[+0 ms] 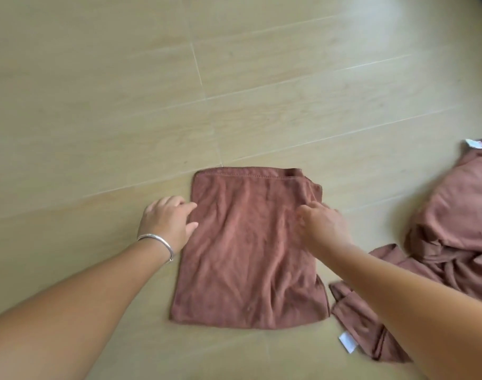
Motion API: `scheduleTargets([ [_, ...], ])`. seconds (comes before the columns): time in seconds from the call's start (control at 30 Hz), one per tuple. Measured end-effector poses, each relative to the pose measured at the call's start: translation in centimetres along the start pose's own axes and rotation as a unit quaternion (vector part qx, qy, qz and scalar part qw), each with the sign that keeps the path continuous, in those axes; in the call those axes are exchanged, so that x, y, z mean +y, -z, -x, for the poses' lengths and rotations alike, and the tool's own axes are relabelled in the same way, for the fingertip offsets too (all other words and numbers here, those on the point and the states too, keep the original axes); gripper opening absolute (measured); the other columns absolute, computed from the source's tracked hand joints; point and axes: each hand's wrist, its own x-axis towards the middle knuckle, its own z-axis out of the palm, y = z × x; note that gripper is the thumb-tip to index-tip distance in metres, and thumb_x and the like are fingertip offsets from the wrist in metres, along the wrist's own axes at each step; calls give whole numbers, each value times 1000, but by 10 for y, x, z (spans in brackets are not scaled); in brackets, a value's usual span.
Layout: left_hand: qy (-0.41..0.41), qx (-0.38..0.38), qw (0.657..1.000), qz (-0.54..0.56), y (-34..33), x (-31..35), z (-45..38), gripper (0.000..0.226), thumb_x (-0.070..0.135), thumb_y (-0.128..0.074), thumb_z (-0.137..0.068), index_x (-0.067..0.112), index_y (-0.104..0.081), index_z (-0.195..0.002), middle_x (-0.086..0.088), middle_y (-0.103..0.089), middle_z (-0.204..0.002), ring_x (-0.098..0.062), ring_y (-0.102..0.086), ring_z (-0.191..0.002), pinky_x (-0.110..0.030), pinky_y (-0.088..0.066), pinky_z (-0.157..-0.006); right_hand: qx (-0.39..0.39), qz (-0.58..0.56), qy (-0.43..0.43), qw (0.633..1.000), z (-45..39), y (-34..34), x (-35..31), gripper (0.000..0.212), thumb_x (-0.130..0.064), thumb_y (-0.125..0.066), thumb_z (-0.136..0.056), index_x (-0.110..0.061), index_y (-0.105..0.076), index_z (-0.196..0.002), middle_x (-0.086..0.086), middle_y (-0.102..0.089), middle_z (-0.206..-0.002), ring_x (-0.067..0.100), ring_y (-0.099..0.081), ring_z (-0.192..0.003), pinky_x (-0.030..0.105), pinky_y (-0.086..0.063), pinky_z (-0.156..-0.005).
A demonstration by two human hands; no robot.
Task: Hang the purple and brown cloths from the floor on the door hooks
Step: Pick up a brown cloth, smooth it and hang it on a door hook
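Floor point(102, 78): pale wood-look planks, smooth, thin light seams running diagonally.
Brown cloth point(248, 250): flat on floor at centre, folded to a rough rectangle, soft napped terry-like pile, stitched hem along far edge, small extra fold at far right corner, light wrinkles across the face.
Left hand point(165, 220): palm down at cloth's left edge, fingers loosely together, tips touching or just on the edge; not gripping anything.
Bracelet point(156, 241): thin silver metal bangle on left wrist.
Right hand point(323, 224): on cloth's right side near the far corner, fingers curled toward the fabric; motion blur, cannot tell whether they pinch the cloth or only press it.
Second cloth point(450, 215): same brownish tone, smoother thin knit, crumpled in a heap at right of the folded one, one strip trailing toward the near edge under right forearm.
Tags: white label point(347, 342) on trailing strip; another white label point(475, 144) at heap's far end.
Purple cloth: cannot tell it apart here.
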Motion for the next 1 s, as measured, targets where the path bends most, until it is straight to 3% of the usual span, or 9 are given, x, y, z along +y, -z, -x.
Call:
scheduleTargets([
  [0.1, -15, 38, 999, 10, -11, -1, -64, 45, 42, -63, -86, 33, -56, -129, 3, -56, -124, -22, -46, -120, -36, -36, -98, 37, 10, -20, 999, -59, -7, 29, 22, -27, -51, -90, -27, -59, -111, -1, -60, -109, 25, -52, -107, 35, -43, -84],
  [0.2, -21, 51, 998, 0, -19, -2, -112, 35, 43, -64, -86, 34, -61, -120, 4, -53, -127, -20, -41, -124, -36, -31, -101, 27, -19, -36, 999, -102, -12, 56, 26, -33, -53, -93, -30, -58, -118, -4, -57, -117, 23, -50, -114, 33, -43, -85],
  [0.4, -29, 54, 998, 15, -22, 2, -119, 17, 41, -75, -77, 30, -61, -78, 7, -56, -103, -19, -47, -111, -35, -34, -91, -32, 41, -47, 998, -107, -11, 65, 17, -34, -57, -85, -33, -62, -102, -4, -65, -104, 21, -53, -107, 33, -34, -83],
  [0.5, -13, 46, 999, 2, -18, 1, -91, 21, 36, -77, -74, 31, -57, -71, 6, -56, -96, -20, -50, -105, -35, -36, -87, -76, 75, -44, 993, -83, -9, 57, 22, -22, -48, -86, -31, -60, -102, 1, -58, -105, 24, -49, -108, 36, -38, -85],
  [0.63, 3, 46, 998, 30, -2, -2, -52, 15, 28, -79, -72, 25, -64, -70, 3, -59, -92, -25, -53, -100, -36, -38, -81, -35, 67, -29, 997, -54, 10, 47, 13, -16, -45, -83, -28, -48, -86, 2, -61, -93, 27, -54, -94, 34, -34, -76],
  [0.73, 19, 52, 997, 53, 49, -13, -20, 13, 23, -80, -72, 21, -67, -71, 0, -62, -93, -29, -54, -99, -37, -39, -79, 7, 57, -23, 998, -34, 62, 36, 14, -11, -46, -82, -23, -52, -86, 5, -67, -86, 27, -52, -81, 35, -34, -79],
  [0.83, 11, 82, 996, 46, 129, -25, 9, 7, 20, -77, -75, 18, -71, -75, -1, -65, -96, -30, -55, -100, -38, -38, -81, 43, 62, 3, 997, -14, 140, 15, 15, -20, -51, -88, -24, -65, -91, 2, -68, -89, 27, -55, -92, 35, -32, -85],
  [1.0, 32, 146, 988, 31, 302, -54, 43, 0, 18, -74, -77, 18, -73, -77, -1, -67, -97, -29, -55, -100, -37, -35, -86, 103, 45, 8, 994, 13, 305, -38, 16, -26, -54, -90, -24, -70, -90, 1, -65, -88, 26, -54, -94, 34, -30, -82],
])
